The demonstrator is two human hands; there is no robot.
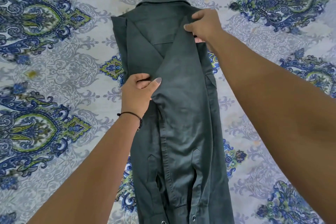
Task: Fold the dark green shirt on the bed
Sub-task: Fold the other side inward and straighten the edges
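Note:
The dark green shirt [181,107] lies lengthwise down the middle of the bed, collar at the far end, both sides folded in to a narrow strip with a sleeve laid along it. My left hand [139,92] pinches a fold of the cloth at the shirt's left edge, around mid-length. My right hand [203,25] grips the cloth at the right shoulder, near the collar. The cuff with snap buttons shows at the bottom of the frame.
The bed is covered by a pale sheet [60,71] with blue and green paisley patterns, spread flat on both sides of the shirt. A thin black cord is round my left wrist [131,114].

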